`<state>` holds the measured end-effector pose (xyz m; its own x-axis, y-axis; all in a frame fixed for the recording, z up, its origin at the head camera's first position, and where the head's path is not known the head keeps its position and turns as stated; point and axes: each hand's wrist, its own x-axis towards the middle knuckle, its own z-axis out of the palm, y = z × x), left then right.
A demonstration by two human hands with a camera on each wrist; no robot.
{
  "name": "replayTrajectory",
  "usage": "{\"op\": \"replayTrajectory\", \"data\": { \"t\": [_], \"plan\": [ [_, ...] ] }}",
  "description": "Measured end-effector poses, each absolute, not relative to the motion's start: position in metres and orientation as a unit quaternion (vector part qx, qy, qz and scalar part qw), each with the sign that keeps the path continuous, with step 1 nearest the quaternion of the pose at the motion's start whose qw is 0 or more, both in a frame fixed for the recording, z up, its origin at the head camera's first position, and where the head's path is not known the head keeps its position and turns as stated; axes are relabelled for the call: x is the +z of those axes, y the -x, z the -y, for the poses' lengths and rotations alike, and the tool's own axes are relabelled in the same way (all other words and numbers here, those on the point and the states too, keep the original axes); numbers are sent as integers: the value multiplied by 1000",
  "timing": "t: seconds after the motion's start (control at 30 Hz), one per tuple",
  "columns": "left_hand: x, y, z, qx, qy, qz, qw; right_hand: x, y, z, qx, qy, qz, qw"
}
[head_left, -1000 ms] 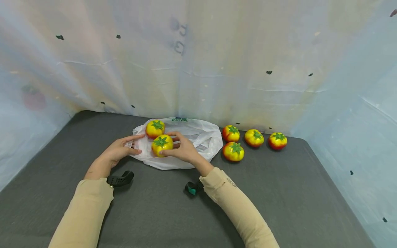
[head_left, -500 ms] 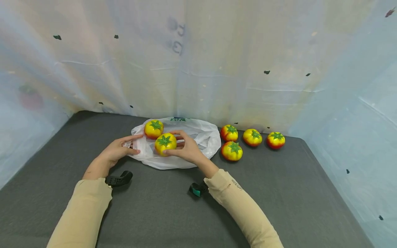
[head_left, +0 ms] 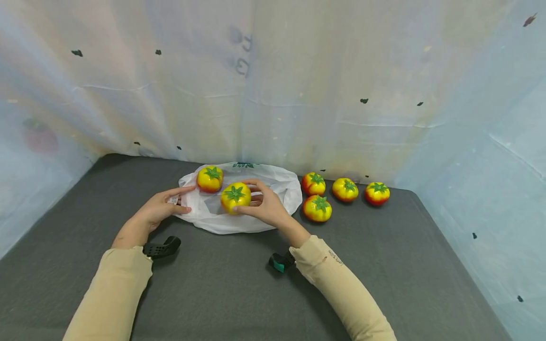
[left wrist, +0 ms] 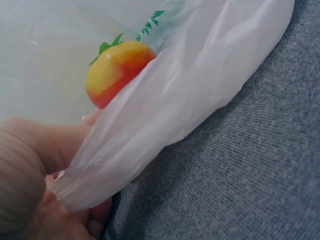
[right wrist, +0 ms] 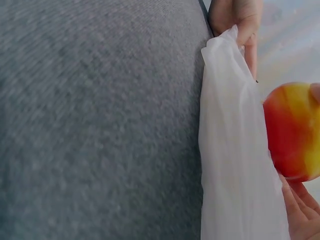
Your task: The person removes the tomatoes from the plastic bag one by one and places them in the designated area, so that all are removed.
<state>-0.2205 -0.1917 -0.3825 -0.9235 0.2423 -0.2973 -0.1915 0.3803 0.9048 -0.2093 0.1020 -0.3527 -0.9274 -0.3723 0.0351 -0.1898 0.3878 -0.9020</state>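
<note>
A thin white plastic bag (head_left: 236, 225) lies flattened on the dark table, its mouth spread. My left hand (head_left: 155, 210) pinches the bag's left edge between thumb and fingers, seen close in the left wrist view. One yellow-and-red tomato (head_left: 210, 179) with green leaves sits at the bag's back left, just ahead of that hand. My right hand (head_left: 270, 208) holds a second tomato (head_left: 235, 198) over the middle of the bag, thumb on the near side and fingers behind. In the right wrist view this held tomato (right wrist: 292, 132) shows its red underside above the bag's near edge.
Several more tomatoes, such as the near one (head_left: 317, 208) and the far right one (head_left: 377, 193), stand just right of the bag. A pale printed sheet (head_left: 273, 94) hangs as a wall behind the table (head_left: 222, 293).
My right hand has shifted right with the tomato, away from the tomato at the back left. The left hand has kept its place on the bag's edge.
</note>
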Motion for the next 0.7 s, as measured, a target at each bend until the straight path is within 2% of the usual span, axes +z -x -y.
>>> {"op": "replayTrajectory", "data": {
  "t": [0.7],
  "plan": [
    [-383,221,193,554,-16,-809,197,-337,211,-128,-533,153,-830,63]
  ]
}}
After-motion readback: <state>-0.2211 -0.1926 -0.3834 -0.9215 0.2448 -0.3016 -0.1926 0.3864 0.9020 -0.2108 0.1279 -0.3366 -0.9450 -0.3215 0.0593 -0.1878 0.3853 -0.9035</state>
